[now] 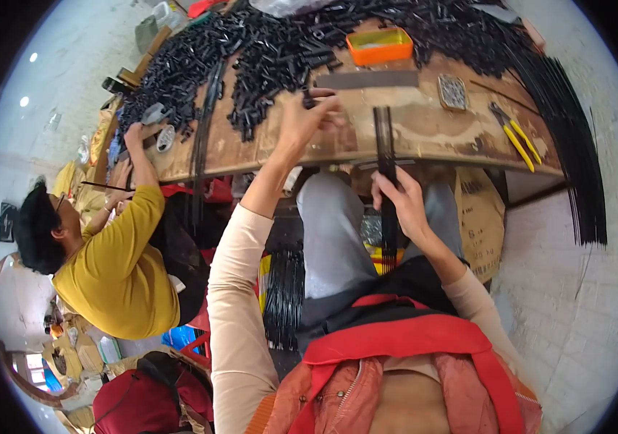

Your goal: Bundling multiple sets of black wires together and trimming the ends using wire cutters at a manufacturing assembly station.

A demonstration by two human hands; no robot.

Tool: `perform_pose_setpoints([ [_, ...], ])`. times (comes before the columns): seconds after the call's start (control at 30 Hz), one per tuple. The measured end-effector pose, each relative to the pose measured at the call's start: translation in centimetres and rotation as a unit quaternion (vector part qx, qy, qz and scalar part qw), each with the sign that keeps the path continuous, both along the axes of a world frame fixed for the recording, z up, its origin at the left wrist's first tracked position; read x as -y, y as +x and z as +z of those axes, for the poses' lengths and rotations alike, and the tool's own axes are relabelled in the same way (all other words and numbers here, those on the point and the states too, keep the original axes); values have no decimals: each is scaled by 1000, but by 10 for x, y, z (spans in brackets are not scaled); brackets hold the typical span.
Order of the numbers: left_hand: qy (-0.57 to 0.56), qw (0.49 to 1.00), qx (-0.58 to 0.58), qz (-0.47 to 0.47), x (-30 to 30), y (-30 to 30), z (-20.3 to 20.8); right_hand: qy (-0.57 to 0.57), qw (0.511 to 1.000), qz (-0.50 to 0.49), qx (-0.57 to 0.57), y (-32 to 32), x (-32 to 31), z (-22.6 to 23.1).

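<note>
While the right hand [404, 201] is closed around a bundle of thin black rods [388, 228], its upper ends showing over the front edge of the table [454, 134], a small black piece [310, 100] is held between thumb and fingers of the left hand [300, 123], partly blurred. For steady work, the bundle is best kept gripped firmly so that no rod slips, and the piece is best turned lightly by the fingertips. Beyond, a heap of black pieces [273, 65] is spread out, with yellow-handled pliers [517, 140] lying to the right.
</note>
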State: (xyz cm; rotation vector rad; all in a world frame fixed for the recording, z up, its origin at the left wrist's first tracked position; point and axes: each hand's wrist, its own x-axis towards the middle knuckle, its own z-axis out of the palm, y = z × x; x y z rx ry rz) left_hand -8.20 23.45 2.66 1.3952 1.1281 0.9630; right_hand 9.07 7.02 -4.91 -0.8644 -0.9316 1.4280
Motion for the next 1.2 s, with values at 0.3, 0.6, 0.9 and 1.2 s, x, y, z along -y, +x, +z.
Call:
perform_pose_setpoints([
  [0.3,-75,897,189,-392,146,67,97,66,974,68,205,6,27,-8],
  [0.6,52,988,143,37,115,-11,1,-87,995,33,37,-13,74,9],
  [0.9,-31,924,341,173,135,7,-67,-103,994,16,39,-14,69,11],
  [1.2,-76,914,363,166,143,5,-62,-106,993,7,44,-16,66,12],
])
